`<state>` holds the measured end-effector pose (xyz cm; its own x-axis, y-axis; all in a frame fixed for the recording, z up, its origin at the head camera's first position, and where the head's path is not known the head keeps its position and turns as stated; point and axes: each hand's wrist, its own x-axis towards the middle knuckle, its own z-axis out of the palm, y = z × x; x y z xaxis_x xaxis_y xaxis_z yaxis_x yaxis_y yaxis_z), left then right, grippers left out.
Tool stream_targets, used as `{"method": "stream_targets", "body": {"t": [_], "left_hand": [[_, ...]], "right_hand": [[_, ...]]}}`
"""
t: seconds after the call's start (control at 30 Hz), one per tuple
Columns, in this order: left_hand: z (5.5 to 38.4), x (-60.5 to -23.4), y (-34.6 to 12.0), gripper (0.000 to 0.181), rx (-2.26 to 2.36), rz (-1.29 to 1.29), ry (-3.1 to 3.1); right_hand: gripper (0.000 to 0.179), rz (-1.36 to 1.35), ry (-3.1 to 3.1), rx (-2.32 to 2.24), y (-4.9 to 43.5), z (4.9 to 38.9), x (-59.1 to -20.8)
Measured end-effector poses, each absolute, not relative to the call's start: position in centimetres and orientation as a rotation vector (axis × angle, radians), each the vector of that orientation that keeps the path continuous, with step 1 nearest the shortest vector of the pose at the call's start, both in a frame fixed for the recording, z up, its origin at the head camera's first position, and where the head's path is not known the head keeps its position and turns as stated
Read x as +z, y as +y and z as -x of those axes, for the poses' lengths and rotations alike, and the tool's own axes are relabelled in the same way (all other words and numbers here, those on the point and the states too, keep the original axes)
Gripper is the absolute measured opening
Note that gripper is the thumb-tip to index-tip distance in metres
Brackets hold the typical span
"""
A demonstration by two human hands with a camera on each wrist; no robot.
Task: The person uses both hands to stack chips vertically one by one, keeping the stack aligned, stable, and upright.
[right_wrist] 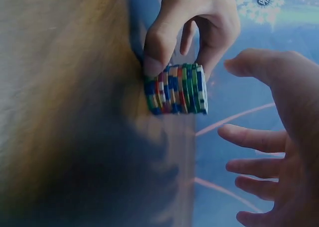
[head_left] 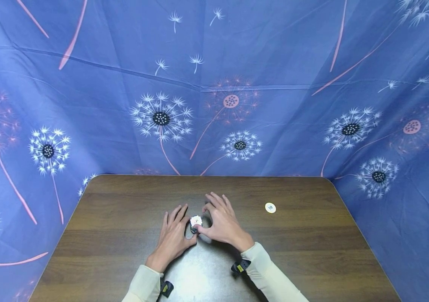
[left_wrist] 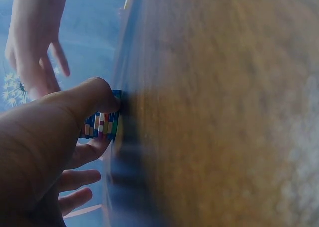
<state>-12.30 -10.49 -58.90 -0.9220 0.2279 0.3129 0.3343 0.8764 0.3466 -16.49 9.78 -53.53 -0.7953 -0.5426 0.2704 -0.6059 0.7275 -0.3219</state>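
Observation:
A short stack of poker chips (head_left: pixel 196 219) in several colours stands upright on the table, a white chip on top. My left hand (head_left: pixel 174 235) grips its side low down, thumb on the near side and a finger on the far side. In the right wrist view the edges of the chips (right_wrist: pixel 177 90) show green, blue, red and white bands. To the right of the stack, my right hand (head_left: pixel 222 222) has its fingers spread and relaxed. Its thumb tip overlaps the stack's top in the head view, while the right wrist view shows the thumb (right_wrist: pixel 244 63) apart from the chips.
A single white-faced chip (head_left: pixel 270 207) lies flat on the brown wooden table (head_left: pixel 293 251), right of both hands. Behind the table's far edge hangs a blue cloth (head_left: pixel 282 126) with a dandelion print, which also lines both sides.

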Motion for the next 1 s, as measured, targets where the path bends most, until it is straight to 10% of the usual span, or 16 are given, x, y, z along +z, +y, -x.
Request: {"method": "stream_targets", "body": {"t": [1.0], "left_hand": [[12.2,-58.8,-10.3,0.054,-0.592,0.418,-2.762]], "right_hand": [[0.033,-0.562,-2.687,0.677,20.7,9.1,-57.6]]}}
